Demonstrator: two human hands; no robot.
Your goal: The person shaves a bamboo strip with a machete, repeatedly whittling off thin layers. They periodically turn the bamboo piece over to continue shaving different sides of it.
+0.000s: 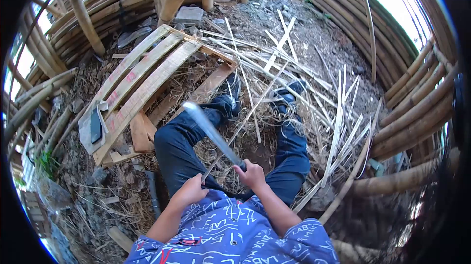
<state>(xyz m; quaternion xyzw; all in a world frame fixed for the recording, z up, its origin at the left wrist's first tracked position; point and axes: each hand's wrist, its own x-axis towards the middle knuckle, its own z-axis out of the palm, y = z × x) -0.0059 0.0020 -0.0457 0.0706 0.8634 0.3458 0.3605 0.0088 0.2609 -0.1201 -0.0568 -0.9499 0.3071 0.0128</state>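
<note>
My right hand [253,174] is wrapped round the dark handle of a machete [212,132]. Its broad blade points up and to the left, over my bent left leg. My left hand [190,191], low in front of my shirt, is closed on the near end of a thin bamboo strip [248,117]. The strip runs away from me between my legs, passing behind the blade in this view. Pale curled shavings [289,116] lie around my shoes and over my right ankle.
A slatted wooden pallet [142,80] lies at the left, with a dark phone [96,125] on a pale sheet at its near end. Split bamboo strips [338,121] are scattered ahead and right. A stone block [189,15] stands behind the pallet. Bamboo-pole fencing [338,11] curves around.
</note>
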